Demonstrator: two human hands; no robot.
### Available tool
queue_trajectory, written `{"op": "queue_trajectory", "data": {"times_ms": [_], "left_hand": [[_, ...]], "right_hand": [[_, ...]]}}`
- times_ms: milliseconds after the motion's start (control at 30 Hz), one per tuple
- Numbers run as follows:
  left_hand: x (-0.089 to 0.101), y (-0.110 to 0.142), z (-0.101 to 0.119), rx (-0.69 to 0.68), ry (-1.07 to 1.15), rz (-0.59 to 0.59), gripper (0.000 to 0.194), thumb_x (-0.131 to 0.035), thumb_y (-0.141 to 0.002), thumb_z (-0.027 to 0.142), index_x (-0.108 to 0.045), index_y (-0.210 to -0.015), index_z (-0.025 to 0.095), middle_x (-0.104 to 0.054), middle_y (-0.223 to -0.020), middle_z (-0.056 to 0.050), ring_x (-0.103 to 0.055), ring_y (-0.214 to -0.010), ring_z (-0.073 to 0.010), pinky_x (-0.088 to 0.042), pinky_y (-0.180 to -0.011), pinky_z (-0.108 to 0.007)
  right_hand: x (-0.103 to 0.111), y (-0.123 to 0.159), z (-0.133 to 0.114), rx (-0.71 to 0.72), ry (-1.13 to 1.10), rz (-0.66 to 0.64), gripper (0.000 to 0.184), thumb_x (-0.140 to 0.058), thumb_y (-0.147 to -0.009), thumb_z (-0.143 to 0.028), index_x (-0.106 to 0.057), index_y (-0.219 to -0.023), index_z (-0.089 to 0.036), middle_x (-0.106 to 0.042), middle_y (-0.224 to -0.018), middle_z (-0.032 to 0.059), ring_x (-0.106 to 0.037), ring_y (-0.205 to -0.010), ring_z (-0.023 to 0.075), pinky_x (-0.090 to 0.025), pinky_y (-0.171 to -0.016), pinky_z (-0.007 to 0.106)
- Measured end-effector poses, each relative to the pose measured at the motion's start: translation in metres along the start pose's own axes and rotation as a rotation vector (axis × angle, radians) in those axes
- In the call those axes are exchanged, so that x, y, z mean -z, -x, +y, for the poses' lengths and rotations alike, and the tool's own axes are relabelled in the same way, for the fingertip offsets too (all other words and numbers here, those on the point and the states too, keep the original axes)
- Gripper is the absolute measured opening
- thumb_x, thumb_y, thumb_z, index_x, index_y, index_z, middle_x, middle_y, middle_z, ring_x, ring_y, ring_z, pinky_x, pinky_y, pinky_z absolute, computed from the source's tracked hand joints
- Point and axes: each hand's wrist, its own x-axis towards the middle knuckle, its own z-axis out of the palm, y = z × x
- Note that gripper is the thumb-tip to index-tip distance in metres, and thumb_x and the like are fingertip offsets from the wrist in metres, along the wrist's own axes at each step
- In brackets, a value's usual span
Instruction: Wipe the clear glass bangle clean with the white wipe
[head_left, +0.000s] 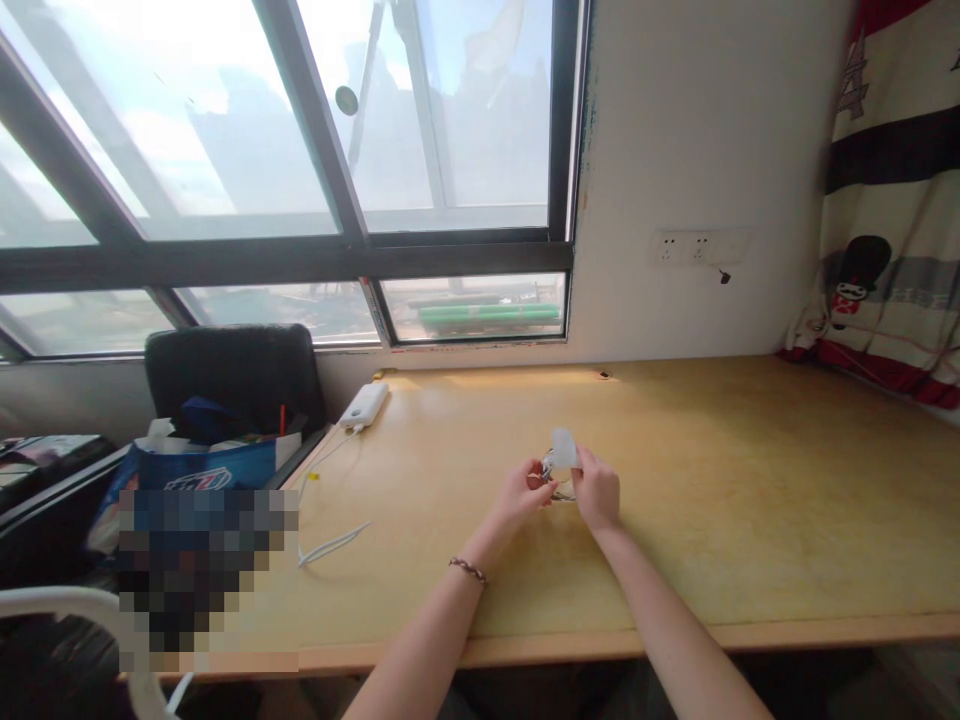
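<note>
Forearms (431, 635); LH (520, 497): metal (547, 466), RH (598, 492): white pc (563, 449) (bag logo (208, 482) illeg)

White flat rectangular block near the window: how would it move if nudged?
The white flat rectangular block would probably slide rather than roll or tip, since it lies on its broad face. Its casing looks stiff. The thin white cable plugged into it curves loosely, so it would likely flex.

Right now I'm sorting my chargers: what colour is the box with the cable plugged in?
The box is white, seen best in the head view.
</note>
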Motion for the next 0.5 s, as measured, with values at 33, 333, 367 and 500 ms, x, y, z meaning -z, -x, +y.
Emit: {"op": "queue_trajectory", "data": {"times_ms": [33, 333, 367, 500], "left_hand": [[-0.002, -0.001, -0.002, 0.012, 0.049, 0.012, 0.032, -0.063, -0.063, 0.037, -0.047, -0.081, 0.014, -0.056, -0.070, -0.001, -0.054, -0.053, -0.0101, -0.043, -0.050, -0.023], [-0.014, -0.005, -0.021, -0.055, 0.168, 0.145, 0.045, -0.069, -0.058, 0.027, -0.035, -0.085, 0.018, -0.059, -0.080, -0.003, -0.059, -0.068, -0.0134, -0.047, -0.061, -0.026], [-0.014, -0.006, -0.021, -0.088, 0.155, 0.167, 0.045, -0.069, -0.058, 0.026, -0.035, -0.086, 0.018, -0.058, -0.086, -0.004, -0.059, -0.071, -0.0134, -0.047, -0.063, -0.026], [-0.016, -0.003, -0.016, -0.219, 0.025, 0.208, 0.043, -0.065, -0.062, 0.024, -0.038, -0.094, 0.017, -0.055, -0.095, -0.007, -0.058, -0.074, -0.0129, -0.048, -0.063, -0.025]], "right_hand": [[-0.002, -0.002, 0.001, -0.052, -0.025, 0.001, 0.026, -0.039, -0.078, -0.018, -0.058, -0.094, -0.014, -0.064, -0.079, 0.0087, -0.057, -0.070, 0.0167, -0.034, -0.060, 0.022], [-0.033, -0.008, 0.001, -0.519, -0.620, -0.200, 0.029, -0.045, -0.071, -0.033, -0.065, -0.075, -0.014, -0.066, -0.065, 0.0064, -0.059, -0.064, 0.0191, -0.040, -0.051, 0.023], [-0.036, -0.007, 0.000, -0.513, -0.685, -0.211, 0.029, -0.045, -0.071, -0.033, -0.065, -0.078, -0.013, -0.066, -0.067, 0.0060, -0.060, -0.064, 0.0189, -0.041, -0.051, 0.023], [-0.039, -0.004, 0.000, -0.436, -0.782, -0.185, 0.025, -0.045, -0.070, -0.029, -0.064, -0.080, -0.015, -0.065, -0.070, 0.0048, -0.059, -0.066, 0.0188, -0.042, -0.054, 0.024]]}}
